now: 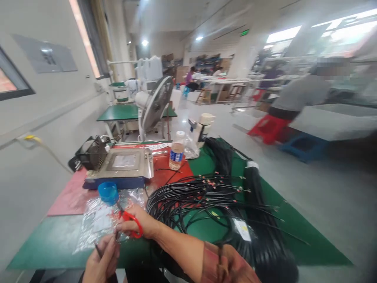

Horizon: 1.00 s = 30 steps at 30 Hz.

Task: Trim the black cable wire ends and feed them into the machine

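Note:
My left hand (103, 257), low in the view, pinches a short visible piece of black cable (98, 250). Close above it, my right hand (143, 221) is closed around scissors with red handles (133, 223), their blades toward a blue round tub (108, 192). The fingertips of both hands meet at the cable's end, which is too small to make out. Beneath them lies a clear plastic bag (98, 220) strewn with small red bits. To the right, a loose bundle of black cables (173, 192) fans out, its ends showing red and white wires.
A benchtop machine (123, 163) with a small black fan (93, 153) stands at the back left. Behind the cables are a labelled bottle (176, 155) and a cream container (204, 129). Wrapped black cable bundles (259, 212) cover the right of the green table (312, 239). A blurred person sits farther right.

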Each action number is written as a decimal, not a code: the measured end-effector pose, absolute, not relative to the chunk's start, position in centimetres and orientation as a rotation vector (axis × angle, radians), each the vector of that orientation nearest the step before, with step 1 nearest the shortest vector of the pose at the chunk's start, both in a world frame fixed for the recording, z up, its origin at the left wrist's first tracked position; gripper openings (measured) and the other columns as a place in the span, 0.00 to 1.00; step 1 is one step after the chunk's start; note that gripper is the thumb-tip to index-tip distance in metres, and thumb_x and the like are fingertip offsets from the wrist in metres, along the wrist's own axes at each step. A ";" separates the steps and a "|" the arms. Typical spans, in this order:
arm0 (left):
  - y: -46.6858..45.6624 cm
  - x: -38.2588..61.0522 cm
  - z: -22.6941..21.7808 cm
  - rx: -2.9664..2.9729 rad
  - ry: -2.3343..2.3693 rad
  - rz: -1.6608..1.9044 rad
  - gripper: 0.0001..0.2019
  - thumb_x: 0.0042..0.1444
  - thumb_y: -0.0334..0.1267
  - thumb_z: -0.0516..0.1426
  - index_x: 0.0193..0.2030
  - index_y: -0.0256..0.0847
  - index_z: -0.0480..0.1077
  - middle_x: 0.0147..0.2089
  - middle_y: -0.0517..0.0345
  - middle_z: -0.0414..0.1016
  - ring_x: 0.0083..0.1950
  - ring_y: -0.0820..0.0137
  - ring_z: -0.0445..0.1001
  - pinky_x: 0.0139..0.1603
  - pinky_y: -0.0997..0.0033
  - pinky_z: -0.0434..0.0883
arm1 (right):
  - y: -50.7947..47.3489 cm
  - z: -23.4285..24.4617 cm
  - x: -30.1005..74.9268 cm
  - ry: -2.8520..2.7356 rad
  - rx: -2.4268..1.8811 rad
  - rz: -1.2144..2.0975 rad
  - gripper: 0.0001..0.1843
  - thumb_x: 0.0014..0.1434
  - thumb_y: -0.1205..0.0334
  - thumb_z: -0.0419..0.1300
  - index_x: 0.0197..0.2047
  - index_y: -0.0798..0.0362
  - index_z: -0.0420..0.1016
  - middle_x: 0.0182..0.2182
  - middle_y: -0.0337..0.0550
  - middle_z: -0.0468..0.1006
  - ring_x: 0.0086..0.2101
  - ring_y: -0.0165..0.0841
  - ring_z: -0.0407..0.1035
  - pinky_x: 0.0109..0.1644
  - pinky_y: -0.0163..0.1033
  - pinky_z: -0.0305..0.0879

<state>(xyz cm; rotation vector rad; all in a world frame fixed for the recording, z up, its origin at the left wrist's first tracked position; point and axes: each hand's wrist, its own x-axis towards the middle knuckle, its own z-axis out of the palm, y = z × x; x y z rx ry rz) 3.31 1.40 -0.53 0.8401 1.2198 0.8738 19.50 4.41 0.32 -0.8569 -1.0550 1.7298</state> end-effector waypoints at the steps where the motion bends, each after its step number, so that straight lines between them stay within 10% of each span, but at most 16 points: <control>1: 1.2 3.4 -0.3 0.853 1.205 0.868 0.21 0.38 0.55 0.66 0.32 0.40 0.71 0.19 0.66 0.61 0.18 0.80 0.54 0.17 0.79 0.51 | 4.3 0.3 19.5 -1.061 -0.872 1.708 0.24 0.35 0.44 0.69 0.21 0.58 0.71 0.12 0.30 0.63 0.14 0.21 0.54 0.18 0.29 0.49; 30: 0.8 4.1 1.5 0.797 0.922 0.840 0.17 0.50 0.47 0.62 0.22 0.35 0.68 0.18 0.67 0.53 0.19 0.81 0.41 0.19 0.77 0.41 | 3.5 0.6 19.6 -1.093 -0.935 1.705 0.21 0.38 0.49 0.70 0.26 0.59 0.73 0.16 0.33 0.66 0.17 0.21 0.56 0.20 0.28 0.50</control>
